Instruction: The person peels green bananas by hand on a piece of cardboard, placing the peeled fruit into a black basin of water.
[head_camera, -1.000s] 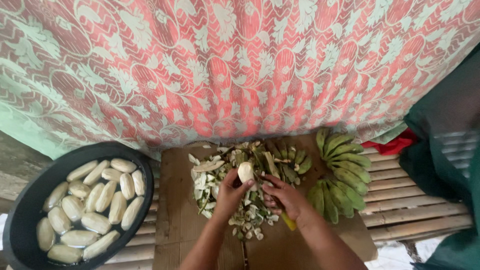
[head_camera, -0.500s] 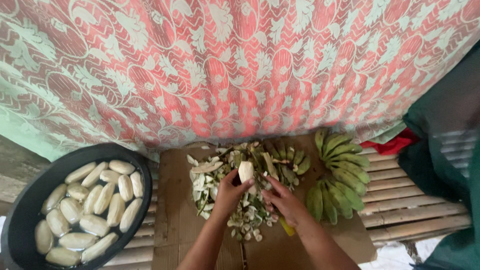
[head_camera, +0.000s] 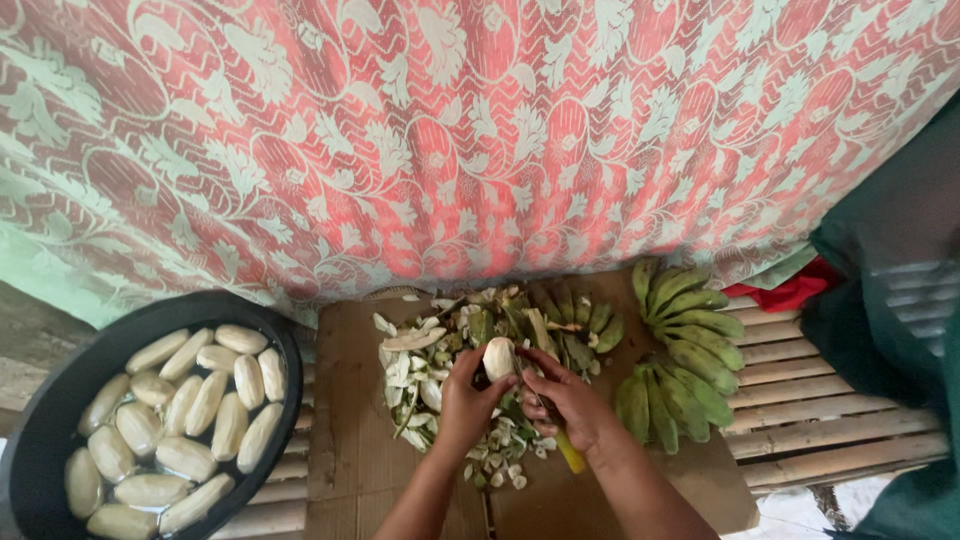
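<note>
My left hand (head_camera: 466, 398) grips a partly peeled pale banana (head_camera: 497, 358) over a brown cardboard sheet (head_camera: 350, 440). My right hand (head_camera: 567, 402) holds a knife with a yellow handle (head_camera: 570, 454), its blade against the banana. Under both hands lies a heap of green and white peel scraps (head_camera: 440, 360). To the right sit two bunches of green bananas (head_camera: 690, 350). A black basin (head_camera: 50, 420) at the left holds several peeled bananas (head_camera: 190, 410) in water.
A red and green patterned cloth (head_camera: 480, 140) hangs across the back. The cardboard rests on a slatted bamboo bench (head_camera: 850, 420). Dark green fabric (head_camera: 900, 300) and a red cloth (head_camera: 790, 292) lie at the right.
Both hands have stayed over the peel heap with small shifts; the banana sits slightly lower in my left hand. The view has shifted a little.
</note>
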